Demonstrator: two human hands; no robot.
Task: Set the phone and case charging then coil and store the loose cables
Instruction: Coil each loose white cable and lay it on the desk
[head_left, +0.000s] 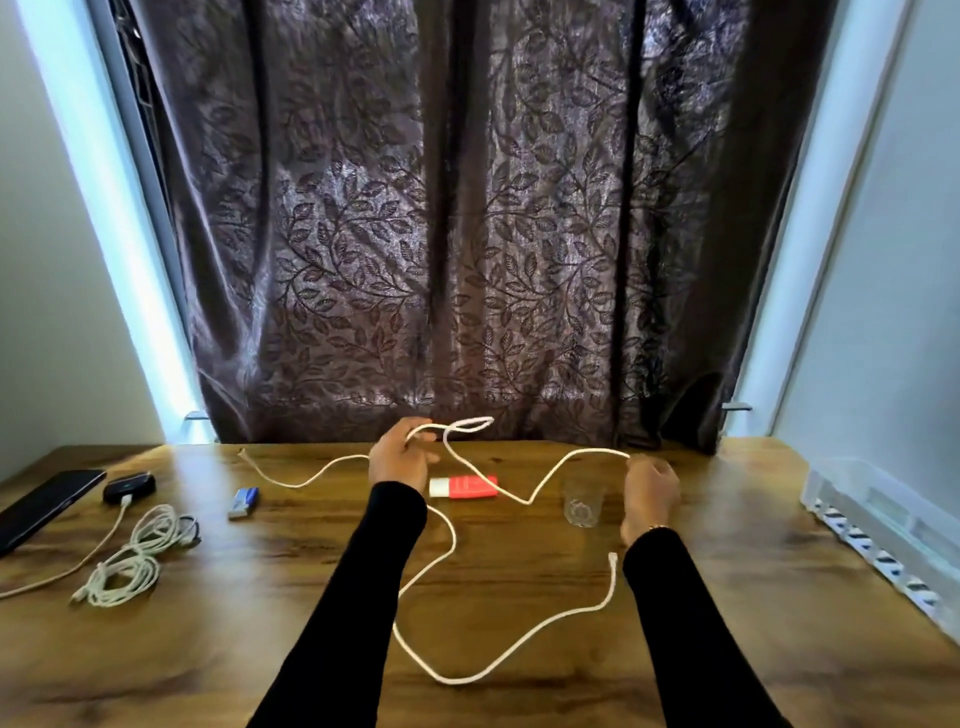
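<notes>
**Loose white cable taken up for coiling over wooden desk**

A long white cable (452, 540) sprawled across the middle of the wooden desk (519, 597) as a person in black sleeves worked it between both hands. It looked light, limp and easily kinked, the sort of cord that springs out of a loop unless pinched where the turns cross; the sensible hold was judged to be near one end, gathering even turns toward the free plug lying near the right forearm.

The left hand (400, 457), raised at the far centre of the desk, had fingers curled round a small loop of the cable. The right hand (649, 488), just right of a clear glass (583, 504), pinched the same cable at a taut stretch, fingers closed on it.

At far left a dark phone (44, 506) lay flat beside a small black case (129, 487), into which a lead appeared plugged; whether the phone was connected could not be told. Nearer, an already coiled white cable bundle (132, 561) rested on the desk. A clear plastic tray (872, 504) stood at far right, a likely store. A red-and-white box (465, 487) and a small blue object (244, 503) lay between.
</notes>
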